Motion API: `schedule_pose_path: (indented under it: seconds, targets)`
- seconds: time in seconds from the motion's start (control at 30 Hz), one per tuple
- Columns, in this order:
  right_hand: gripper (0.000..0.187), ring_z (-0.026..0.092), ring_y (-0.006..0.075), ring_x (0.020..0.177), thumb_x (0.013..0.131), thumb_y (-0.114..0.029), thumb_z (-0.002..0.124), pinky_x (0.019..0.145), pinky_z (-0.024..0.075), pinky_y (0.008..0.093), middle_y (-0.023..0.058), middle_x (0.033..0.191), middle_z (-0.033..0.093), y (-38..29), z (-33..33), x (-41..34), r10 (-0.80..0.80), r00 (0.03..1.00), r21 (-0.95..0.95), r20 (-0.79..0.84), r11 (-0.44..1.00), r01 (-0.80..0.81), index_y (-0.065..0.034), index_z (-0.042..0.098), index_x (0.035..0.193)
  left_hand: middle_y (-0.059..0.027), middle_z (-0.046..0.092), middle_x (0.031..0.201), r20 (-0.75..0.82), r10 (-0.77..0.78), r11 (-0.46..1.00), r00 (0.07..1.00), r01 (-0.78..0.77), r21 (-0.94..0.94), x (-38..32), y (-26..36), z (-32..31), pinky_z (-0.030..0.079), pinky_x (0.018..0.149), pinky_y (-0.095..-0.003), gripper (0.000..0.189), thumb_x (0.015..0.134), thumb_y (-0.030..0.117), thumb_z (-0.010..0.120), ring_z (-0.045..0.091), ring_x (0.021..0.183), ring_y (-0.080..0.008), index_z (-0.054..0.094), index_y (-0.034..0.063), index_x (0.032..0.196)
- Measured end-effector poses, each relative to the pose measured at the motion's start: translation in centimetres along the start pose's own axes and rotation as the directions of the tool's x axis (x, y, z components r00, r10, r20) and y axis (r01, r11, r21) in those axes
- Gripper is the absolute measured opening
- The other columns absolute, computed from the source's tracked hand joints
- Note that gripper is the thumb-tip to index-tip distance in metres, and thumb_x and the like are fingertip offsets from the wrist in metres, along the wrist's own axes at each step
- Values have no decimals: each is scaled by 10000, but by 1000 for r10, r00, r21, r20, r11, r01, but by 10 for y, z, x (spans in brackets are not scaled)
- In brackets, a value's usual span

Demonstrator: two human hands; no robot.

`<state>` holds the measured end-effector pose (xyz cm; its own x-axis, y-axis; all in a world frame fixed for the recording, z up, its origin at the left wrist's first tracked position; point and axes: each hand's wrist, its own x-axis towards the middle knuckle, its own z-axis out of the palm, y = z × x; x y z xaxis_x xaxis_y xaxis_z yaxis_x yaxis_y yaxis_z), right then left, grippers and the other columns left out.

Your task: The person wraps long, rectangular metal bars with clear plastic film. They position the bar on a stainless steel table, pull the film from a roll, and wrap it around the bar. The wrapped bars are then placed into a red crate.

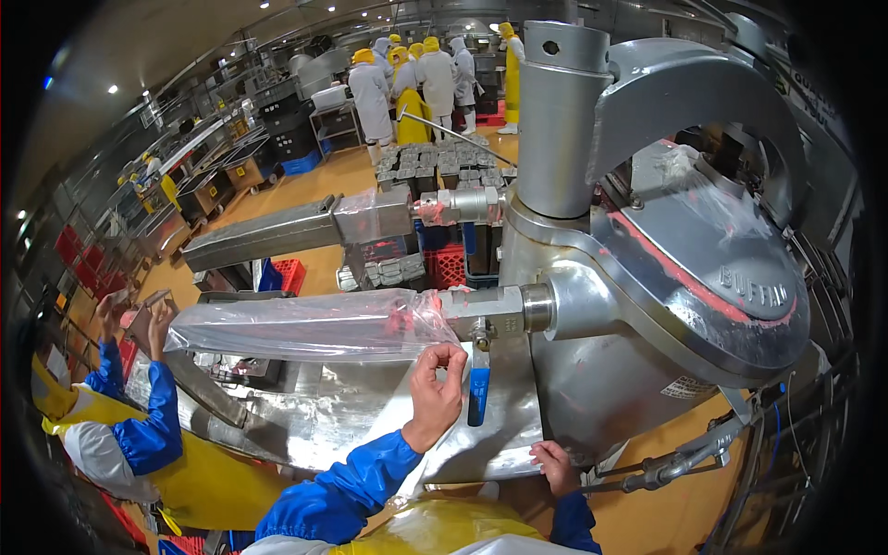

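My left hand (437, 395) is raised beside the lower filling spout, thumb and fingertips pinched at the near edge of a clear plastic bag (298, 322). The bag lies along the spout, its mouth gathered near a steel valve (485, 305) smeared with pink paste. Just right of my fingers hangs the valve's blue lever (479, 388). My right hand (557, 468) is low by the front edge of the steel table (326, 416), fingers partly bent, with nothing seen in it. A large steel Buffalo-type filling machine (583, 388) stands to the right.
A co-worker in blue sleeves (156, 409) holds a metal mould (142, 319) at the far left. An upper spout (277, 229) runs above the bagged one. Several metal moulds (402, 270) and a red crate (445, 267) sit behind. Several people (433, 80) stand at the back.
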<state>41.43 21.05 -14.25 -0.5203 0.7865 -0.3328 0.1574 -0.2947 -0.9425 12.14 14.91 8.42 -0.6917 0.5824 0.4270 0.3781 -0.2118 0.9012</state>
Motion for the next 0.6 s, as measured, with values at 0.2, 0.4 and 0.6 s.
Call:
schedule_pose_path:
  seconds: [0.2,0.4,0.6]
  targets:
    - [263,669,107,889,1019,-256,685,757,511,269,39,1007,736,35,27,32,-144,986,-254,79,954,160,-21,708,1134,-132,716,1061,230,124,991,965,-132,19,1,14,-33,547,841,-344,176,976,69,701,690,924,-227,693,2,1138]
    - [429,721,243,1001,1032,-346,637,867,562,394,131,1123,743,-34,48,34,100,856,284,507,918,-275,-9,647,1296,-101,736,1164,447,-90,991,890,33,133,-59,-52,-101,550,872,-340,274,945,83,756,697,1004,-209,715,42,1213]
    - [369,705,354,1035,980,-392,693,918,538,451,169,1088,746,-3,105,80,-211,897,-774,388,454,442,-76,736,1166,-197,731,1140,118,-788,503,605,521,690,-203,-199,-207,572,885,-409,500,962,427,725,724,1022,-344,671,42,1278]
